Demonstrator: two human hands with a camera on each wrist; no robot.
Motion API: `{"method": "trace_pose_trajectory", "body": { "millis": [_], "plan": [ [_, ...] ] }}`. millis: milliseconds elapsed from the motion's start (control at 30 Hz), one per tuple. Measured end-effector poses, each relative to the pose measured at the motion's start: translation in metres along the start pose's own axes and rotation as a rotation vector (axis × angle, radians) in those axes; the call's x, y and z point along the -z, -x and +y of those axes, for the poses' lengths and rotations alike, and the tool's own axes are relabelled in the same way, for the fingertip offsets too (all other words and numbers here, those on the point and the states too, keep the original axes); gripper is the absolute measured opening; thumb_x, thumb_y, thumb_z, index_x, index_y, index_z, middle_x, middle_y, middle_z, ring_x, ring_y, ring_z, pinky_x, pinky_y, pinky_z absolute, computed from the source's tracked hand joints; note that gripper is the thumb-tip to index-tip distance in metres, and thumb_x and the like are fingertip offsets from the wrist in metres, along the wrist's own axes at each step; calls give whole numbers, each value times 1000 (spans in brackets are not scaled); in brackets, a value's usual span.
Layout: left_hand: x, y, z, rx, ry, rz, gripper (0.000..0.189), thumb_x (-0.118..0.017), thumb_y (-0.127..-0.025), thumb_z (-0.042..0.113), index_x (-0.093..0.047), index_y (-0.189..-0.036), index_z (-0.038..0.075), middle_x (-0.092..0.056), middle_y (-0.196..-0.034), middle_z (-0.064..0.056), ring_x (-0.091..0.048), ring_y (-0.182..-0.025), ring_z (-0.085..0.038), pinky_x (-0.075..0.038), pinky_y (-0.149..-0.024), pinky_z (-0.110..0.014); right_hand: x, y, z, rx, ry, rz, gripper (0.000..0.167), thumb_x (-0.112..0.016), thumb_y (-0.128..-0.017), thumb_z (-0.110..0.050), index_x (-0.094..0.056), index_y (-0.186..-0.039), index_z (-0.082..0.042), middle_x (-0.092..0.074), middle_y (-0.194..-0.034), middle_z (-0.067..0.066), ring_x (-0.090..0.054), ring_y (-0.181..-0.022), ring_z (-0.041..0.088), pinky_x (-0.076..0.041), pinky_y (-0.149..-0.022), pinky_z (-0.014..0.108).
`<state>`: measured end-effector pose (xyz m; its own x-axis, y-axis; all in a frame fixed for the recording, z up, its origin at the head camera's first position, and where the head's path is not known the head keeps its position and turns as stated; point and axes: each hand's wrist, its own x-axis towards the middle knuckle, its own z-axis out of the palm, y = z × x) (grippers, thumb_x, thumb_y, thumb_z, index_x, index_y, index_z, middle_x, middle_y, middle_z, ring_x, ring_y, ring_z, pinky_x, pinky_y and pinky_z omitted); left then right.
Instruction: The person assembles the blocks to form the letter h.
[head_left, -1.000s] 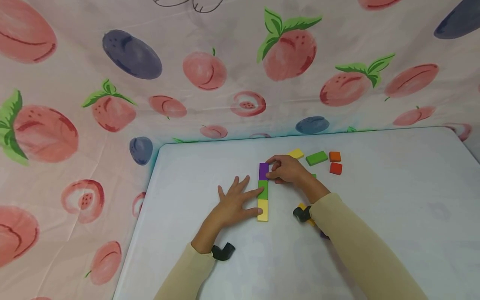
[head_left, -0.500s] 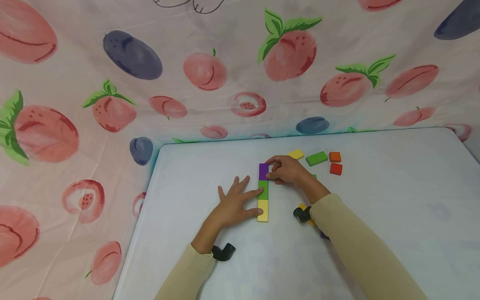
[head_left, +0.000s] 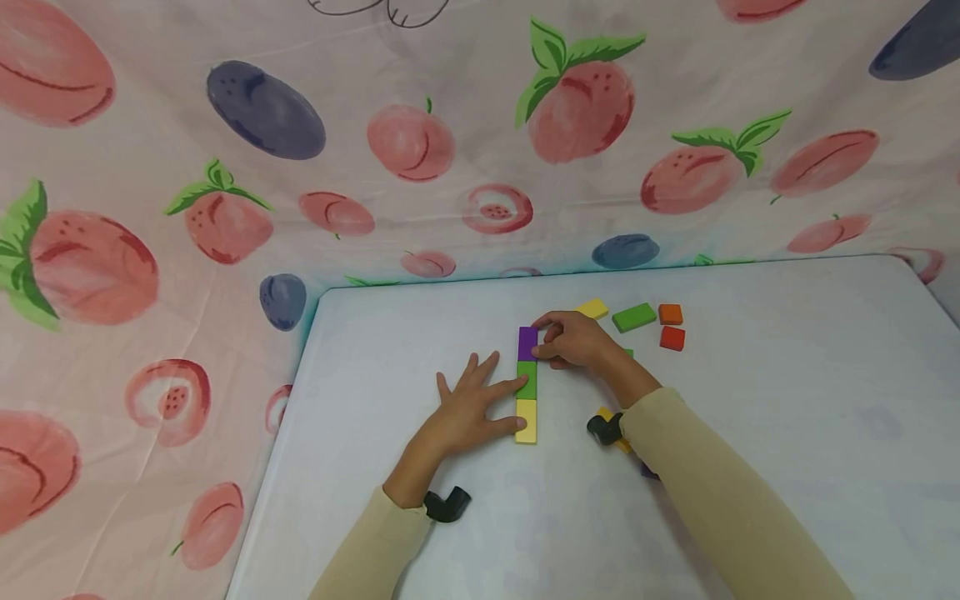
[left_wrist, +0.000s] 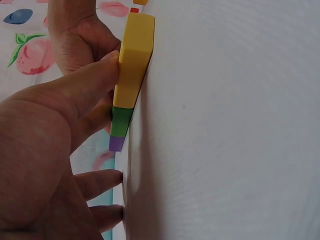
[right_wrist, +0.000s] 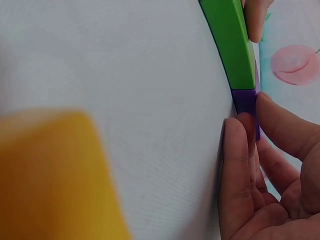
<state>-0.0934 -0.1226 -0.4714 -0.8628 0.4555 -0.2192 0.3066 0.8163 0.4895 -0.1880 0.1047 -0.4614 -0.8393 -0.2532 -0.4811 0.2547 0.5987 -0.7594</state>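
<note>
Three rectangular blocks lie end to end in a straight column: a purple block (head_left: 527, 343) at the far end, a green block (head_left: 529, 381) in the middle, a yellow block (head_left: 527, 425) nearest. My left hand (head_left: 461, 412) is spread flat beside them, its index fingertip on the green block and its thumb on the yellow one. From the other side, my right hand (head_left: 573, 342) pinches the purple block between thumb and curled fingers. In the right wrist view, the thumb (right_wrist: 285, 122) rests along the purple block's upper face. In the left wrist view, the yellow block (left_wrist: 135, 55) looms closest.
On the white table (head_left: 787, 400), behind my right hand, lie a yellow block (head_left: 593, 308), a green block (head_left: 633, 317), an orange block (head_left: 671, 314) and a red block (head_left: 672, 337). An orange-yellow block (head_left: 623, 446) and a dark purple piece (head_left: 649, 472) are partly hidden by my right forearm.
</note>
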Motion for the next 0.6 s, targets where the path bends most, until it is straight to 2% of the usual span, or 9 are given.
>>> {"method": "trace_pose_trajectory", "body": {
  "millis": [600],
  "plan": [
    [2,2,1,-1,3,-2,64,-68,-92,58,-49,-151,42,-19,-172,-9,-6,-159,-43,1,-109,-86,0,2,-2,6,43,-1,51,-76,-93,-24,-59,-141,-18,-61,-108,11,-62,-77,20,-57,-69,24]
  ]
}}
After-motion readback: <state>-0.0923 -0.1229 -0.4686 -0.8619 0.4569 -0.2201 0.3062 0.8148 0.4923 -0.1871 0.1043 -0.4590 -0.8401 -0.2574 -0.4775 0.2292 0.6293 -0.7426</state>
